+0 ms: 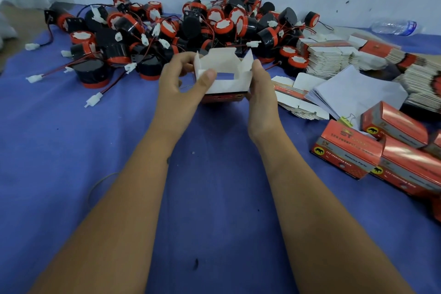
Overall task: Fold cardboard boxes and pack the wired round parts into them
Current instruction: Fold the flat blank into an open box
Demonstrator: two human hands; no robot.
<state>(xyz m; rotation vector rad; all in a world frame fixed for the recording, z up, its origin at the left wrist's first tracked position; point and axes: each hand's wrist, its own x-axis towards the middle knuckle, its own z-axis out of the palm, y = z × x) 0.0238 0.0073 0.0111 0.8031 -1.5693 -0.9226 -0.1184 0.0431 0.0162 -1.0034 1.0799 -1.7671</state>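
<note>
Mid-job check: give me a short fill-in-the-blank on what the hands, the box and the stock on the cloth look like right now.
1. The half-folded box is held by ____ hands, the left hand and the right hand.
2. Its top flaps stand ____, showing a white inside.
3. The pile of wired round parts lies on a ____ cloth.
4. The finished red boxes lie to the person's ____.

Missing words: both; open; blue; right
</note>
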